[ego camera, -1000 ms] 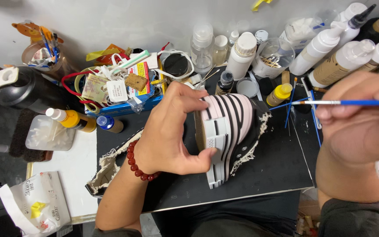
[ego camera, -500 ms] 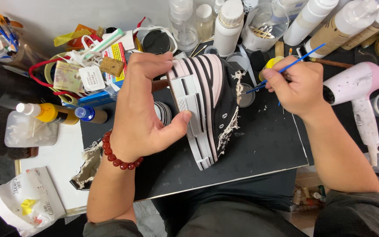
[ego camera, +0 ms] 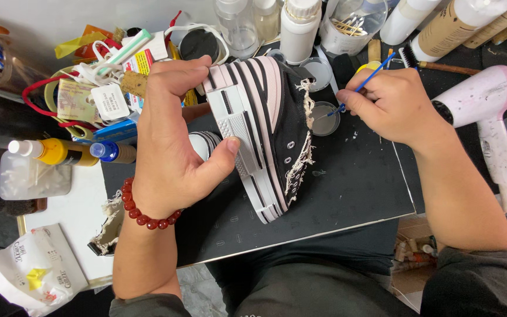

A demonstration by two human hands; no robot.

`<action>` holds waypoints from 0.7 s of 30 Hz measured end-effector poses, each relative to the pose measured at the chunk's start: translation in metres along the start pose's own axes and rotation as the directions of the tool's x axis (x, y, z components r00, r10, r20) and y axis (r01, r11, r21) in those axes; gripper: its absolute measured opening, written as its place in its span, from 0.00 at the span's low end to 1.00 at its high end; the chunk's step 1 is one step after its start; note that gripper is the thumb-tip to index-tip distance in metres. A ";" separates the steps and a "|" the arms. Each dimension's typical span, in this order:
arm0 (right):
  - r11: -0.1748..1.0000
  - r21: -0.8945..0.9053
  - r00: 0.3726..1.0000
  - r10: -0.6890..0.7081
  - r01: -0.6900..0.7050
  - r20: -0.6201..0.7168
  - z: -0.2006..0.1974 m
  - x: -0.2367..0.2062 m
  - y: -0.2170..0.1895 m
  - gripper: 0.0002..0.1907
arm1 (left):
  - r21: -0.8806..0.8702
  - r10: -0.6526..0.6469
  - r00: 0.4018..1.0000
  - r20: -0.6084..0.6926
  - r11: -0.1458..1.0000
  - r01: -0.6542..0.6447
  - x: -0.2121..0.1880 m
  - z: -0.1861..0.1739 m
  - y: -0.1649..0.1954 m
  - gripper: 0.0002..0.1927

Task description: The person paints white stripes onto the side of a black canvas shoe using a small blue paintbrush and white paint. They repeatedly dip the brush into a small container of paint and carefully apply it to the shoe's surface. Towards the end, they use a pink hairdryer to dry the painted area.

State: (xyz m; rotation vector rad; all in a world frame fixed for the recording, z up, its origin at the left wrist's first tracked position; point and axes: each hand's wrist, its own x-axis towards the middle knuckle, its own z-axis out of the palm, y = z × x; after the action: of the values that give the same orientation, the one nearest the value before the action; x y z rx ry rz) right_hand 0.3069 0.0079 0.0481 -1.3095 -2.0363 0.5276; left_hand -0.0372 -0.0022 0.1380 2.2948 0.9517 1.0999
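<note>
Sneaker [ego camera: 265, 129], one black platform shoe with a pink-and-black striped sole, lies tipped on its side on the black mat [ego camera: 353, 188] of the worktop. Left hand [ego camera: 174, 147] clasps its sole; right hand [ego camera: 391, 103] pinches one blue paintbrush [ego camera: 364, 85] over one small round dish [ego camera: 325, 117]. One pink hairdryer [ego camera: 488, 111] lies to the right.

L hand [ego camera: 174, 147] clamps a platform sneaker [ego camera: 265, 126] on its side, sole toward the palm, thumb on the tread, over a black mat [ego camera: 347, 182] on the table. R hand [ego camera: 391, 105] holds a thin blue brush [ego camera: 366, 81], tip at a small round dish [ego camera: 325, 118] just beside the shoe. Pink hairdryer [ego camera: 488, 111] lies further right.
</note>
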 end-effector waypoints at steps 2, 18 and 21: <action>1.000 0.009 1.000 0.010 -0.010 0.008 0.001 0.000 0.000 0.06 | -0.011 -0.011 1.000 0.003 1.000 0.011 0.000 0.000 0.000 0.30; 0.993 0.115 0.998 0.044 -0.038 -0.051 0.001 -0.004 0.008 0.08 | -0.477 -0.386 0.920 -0.071 0.823 0.309 0.000 0.013 -0.003 0.28; 0.995 0.100 0.999 0.026 -0.024 -0.021 0.000 -0.002 0.007 0.07 | -0.492 -0.361 0.932 -0.007 0.813 0.312 -0.004 0.016 -0.004 0.24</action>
State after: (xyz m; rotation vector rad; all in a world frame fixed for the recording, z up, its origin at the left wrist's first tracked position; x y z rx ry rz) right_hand 0.3124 0.0093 0.0429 -1.2774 -1.9523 0.6148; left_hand -0.0276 -0.0040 0.1235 1.6060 0.9441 1.1463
